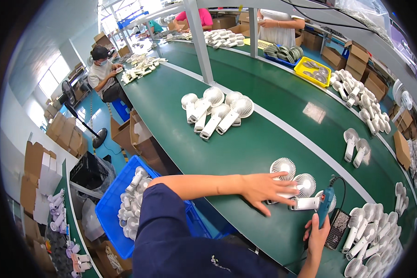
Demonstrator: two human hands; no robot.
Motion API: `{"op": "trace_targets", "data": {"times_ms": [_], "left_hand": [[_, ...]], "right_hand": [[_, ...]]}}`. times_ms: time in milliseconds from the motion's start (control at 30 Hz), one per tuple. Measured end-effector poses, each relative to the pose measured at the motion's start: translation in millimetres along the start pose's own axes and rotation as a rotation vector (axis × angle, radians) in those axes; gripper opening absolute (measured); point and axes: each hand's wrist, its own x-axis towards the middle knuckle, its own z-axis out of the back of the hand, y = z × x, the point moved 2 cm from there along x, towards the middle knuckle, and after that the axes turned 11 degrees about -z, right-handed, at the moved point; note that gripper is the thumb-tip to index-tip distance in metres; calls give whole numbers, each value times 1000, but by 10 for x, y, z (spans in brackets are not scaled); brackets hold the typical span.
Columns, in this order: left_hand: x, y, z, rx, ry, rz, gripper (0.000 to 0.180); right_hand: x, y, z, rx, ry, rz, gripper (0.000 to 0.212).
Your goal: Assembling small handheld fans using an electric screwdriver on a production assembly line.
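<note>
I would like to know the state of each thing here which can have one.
Teal tool: held, corded; running or not, cannot tell.
Right grip: closed around this tool.
Left grip: open, fingers spread over white fans.
Blue bin: open, loaded with more white fans.
Yellow tray: open, holding round parts.
Dark tray: open, holding small pieces.
Cardboard box: open.
Standing fan: upright; running or not, cannot tell.
</note>
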Motion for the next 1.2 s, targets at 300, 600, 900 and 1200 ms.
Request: {"op": "trace_targets", "data": {"times_ms": [300, 600, 900, 1200], "left_hand": [[660, -346, -522, 104, -123, 357, 68], [935, -206, -120, -5, 203, 121, 69], [1348, -495, -568, -63, 57, 302, 61], [1448, -486, -586, -2, 115, 335, 57]], "right_hand": [[-73, 23, 94, -116, 135, -100, 51], [-573, 262, 800, 416, -256, 505, 72], [-147, 178, 1347, 615, -190, 941, 101], [-6, 165, 1380, 504, -168, 882, 93]]}}
